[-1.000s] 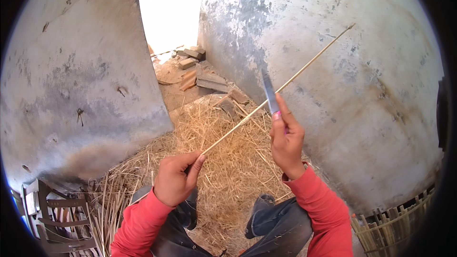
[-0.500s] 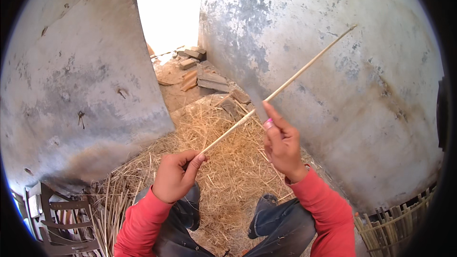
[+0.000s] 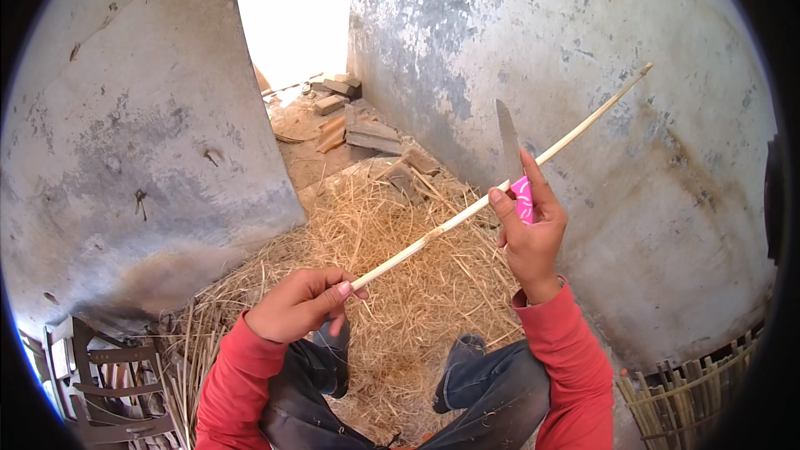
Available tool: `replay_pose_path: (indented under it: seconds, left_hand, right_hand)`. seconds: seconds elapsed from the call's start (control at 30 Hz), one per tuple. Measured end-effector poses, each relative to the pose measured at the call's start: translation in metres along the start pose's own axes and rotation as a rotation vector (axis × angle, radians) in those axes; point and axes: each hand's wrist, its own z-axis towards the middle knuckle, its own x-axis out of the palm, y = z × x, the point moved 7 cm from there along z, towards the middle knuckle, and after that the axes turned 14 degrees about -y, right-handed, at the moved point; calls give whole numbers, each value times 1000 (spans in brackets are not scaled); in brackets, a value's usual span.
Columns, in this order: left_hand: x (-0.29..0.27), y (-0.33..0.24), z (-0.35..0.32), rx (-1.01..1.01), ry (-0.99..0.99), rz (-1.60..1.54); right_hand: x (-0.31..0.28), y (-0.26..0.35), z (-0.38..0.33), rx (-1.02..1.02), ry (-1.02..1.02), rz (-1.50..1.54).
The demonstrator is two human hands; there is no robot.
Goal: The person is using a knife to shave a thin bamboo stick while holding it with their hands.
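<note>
A long pale peeled stick (image 3: 400,257) slants across the middle, its far tip up at the right before the wall. At its near end, my left hand (image 3: 304,304) is closed round it, thumb on top. My right hand (image 3: 535,233) is closed on a knife (image 3: 510,135) with a pink, white-patterned handle. The grey blade points upward, behind the stick or against it. My right thumb also lies at the stick, near a darker node in its middle. Part of the knife handle is hidden by my fingers.
Straw and shavings (image 3: 408,317) cover the floor between my legs. Bricks and broken tiles (image 3: 367,133) lie by the bright doorway. A dark chair (image 3: 112,379) stands at lower left beside thin sticks. A slatted bamboo piece (image 3: 687,396) is at lower right; worn walls flank both sides.
My right hand and the knife have moved right along the stick, and the blade now shows sharply. The stick's far tip has shifted right and slightly down; my left hand sits a little lower.
</note>
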Motion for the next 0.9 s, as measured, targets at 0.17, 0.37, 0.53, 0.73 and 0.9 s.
replay_pose_path:
  seconds: [0.17, 0.37, 0.53, 0.73, 0.9]
  left_hand:
    - [-10, 4, -2, 30, -28, 32]
    - [-28, 10, -1, 93, -107, 107]
    - [-35, 13, 1, 133, -143, 25]
    - [-24, 11, -5, 3, -29, -51]
    - [-25, 19, -10, -117, 43, -179]
  right_hand:
    - [-21, 10, 15, -31, -175, 81]
    - [-52, 9, 29, -117, -334, 91]
    - [-53, 15, 17, -217, -313, 37]
    - [-14, 35, -23, -447, 38, -164]
    - [4, 48, -33, -577, 10, -146]
